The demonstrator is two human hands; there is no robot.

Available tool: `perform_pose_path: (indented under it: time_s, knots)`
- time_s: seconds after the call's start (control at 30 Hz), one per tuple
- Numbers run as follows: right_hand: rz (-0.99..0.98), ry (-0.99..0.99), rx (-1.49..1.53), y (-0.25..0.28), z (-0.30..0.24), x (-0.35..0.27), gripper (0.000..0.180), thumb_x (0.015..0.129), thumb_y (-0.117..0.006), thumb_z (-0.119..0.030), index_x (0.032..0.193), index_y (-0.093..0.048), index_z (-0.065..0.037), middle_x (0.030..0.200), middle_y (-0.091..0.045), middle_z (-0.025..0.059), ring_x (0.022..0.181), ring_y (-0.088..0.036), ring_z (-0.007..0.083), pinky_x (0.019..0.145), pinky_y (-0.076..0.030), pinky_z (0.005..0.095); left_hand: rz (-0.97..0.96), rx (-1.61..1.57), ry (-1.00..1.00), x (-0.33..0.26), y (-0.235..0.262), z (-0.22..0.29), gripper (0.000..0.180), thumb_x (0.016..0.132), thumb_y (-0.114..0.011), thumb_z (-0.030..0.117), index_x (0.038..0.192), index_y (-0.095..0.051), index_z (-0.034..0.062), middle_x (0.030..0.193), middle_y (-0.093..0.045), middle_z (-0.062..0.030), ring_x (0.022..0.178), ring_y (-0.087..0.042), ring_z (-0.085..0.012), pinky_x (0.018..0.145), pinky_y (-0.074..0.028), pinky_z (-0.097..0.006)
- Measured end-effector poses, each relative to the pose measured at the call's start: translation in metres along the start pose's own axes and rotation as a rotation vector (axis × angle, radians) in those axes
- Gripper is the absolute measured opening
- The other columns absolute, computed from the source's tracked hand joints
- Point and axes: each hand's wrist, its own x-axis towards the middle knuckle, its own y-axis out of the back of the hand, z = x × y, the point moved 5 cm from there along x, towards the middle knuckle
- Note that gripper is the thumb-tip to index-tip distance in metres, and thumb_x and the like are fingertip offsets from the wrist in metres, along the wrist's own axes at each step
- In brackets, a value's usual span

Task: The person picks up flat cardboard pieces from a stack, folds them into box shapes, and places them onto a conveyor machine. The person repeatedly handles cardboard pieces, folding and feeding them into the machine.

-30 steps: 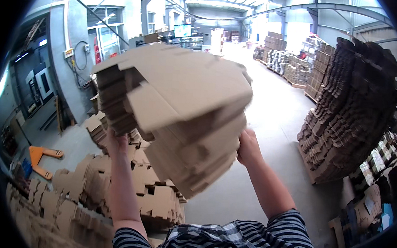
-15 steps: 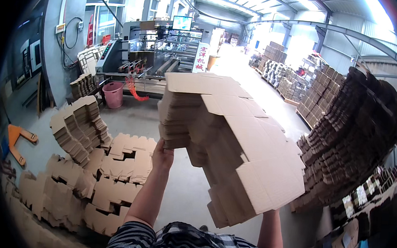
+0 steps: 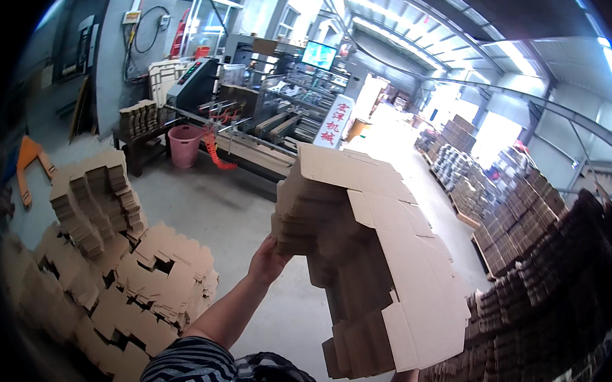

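A thick stack of flat, die-cut brown cardboard box blanks (image 3: pixel 413 267) is held up in front of me, tilted and spanning the middle of the view. My left hand (image 3: pixel 269 260) grips the stack's left end from below, its fingers partly hidden behind the cardboard. At the near right end, my right hand (image 3: pixel 405 380) supports the stack from underneath; most of its fingers are covered by the blanks. The striped sleeve of my left arm shows at the lower edge.
Piles of cut blanks (image 3: pixel 164 273) lie low at the left. Ahead stands a large machine (image 3: pixel 275 119) with a screen, and a pink bucket (image 3: pixel 185 146) beside it. Tall dark cardboard stacks (image 3: pixel 544 310) line the right. An orange pallet jack (image 3: pixel 30 167) is far left.
My view has turned and tilted, so the machine sits further right and lower. The stack stays in both hands, now lower and slightly further right in view.
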Motion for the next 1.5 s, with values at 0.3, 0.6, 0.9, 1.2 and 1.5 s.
perform_pose_path:
  time_s: [0.3,0.6,0.9,1.2,1.5]
  knots:
    - [-0.035,-0.014,-0.034,-0.092,0.071,0.161,0.033,0.086,-0.053,-0.018,0.113,-0.056,0.002,0.102,-0.063,0.0106,0.097,-0.059,0.0171,0.078,-0.050,0.0312,-0.013,0.071,-0.023,0.147,0.077,0.022,0.053,0.088,-0.049,0.024,0.135,-0.031,0.0080,0.135,-0.041,-0.0095,0.124,-0.041,-0.0264,0.103,-0.034,-0.046]
    - [-0.075,-0.024,-0.059,-0.195,0.140,0.307,0.033,0.086,-0.053,-0.018,0.112,-0.057,0.001,0.101,-0.063,0.0102,0.096,-0.059,0.0165,0.077,-0.050,0.0307,0.020,0.063,-0.128,0.300,0.133,0.079,0.054,0.088,-0.049,0.018,0.136,-0.028,0.0046,0.132,-0.043,-0.0117,0.120,-0.045,-0.0244,0.098,-0.040,-0.041]
    - [-0.295,-0.166,-0.099,-0.300,0.247,0.487,0.032,0.086,-0.053,-0.018,0.111,-0.057,0.001,0.101,-0.063,0.0099,0.095,-0.059,0.0160,0.077,-0.050,0.0302,0.167,0.129,-0.405,0.402,0.215,0.158,0.049,0.091,-0.045,0.016,0.136,-0.027,0.0058,0.134,-0.041,-0.0109,0.120,-0.045,-0.0239,0.099,-0.039,-0.042]
    - [-0.714,-0.363,-0.092,-0.508,0.379,0.619,0.032,0.085,-0.053,-0.018,0.111,-0.058,0.001,0.101,-0.064,0.0095,0.095,-0.059,0.0155,0.077,-0.050,0.0297,0.283,0.232,-0.810,0.431,0.264,0.281,0.050,0.090,-0.047,0.018,0.136,-0.030,0.0069,0.134,-0.041,-0.0094,0.120,-0.044,-0.0245,0.101,-0.038,-0.042]
    - [-0.906,-0.435,-0.055,-0.692,0.506,0.609,0.032,0.085,-0.053,-0.018,0.110,-0.059,0.001,0.100,-0.064,0.0091,0.094,-0.059,0.0149,0.077,-0.049,0.0292,0.559,0.216,-1.037,0.430,0.374,0.435,0.046,0.088,-0.053,0.019,0.128,-0.039,0.0021,0.128,-0.047,-0.0132,0.118,-0.045,-0.0272,0.102,-0.038,-0.044]
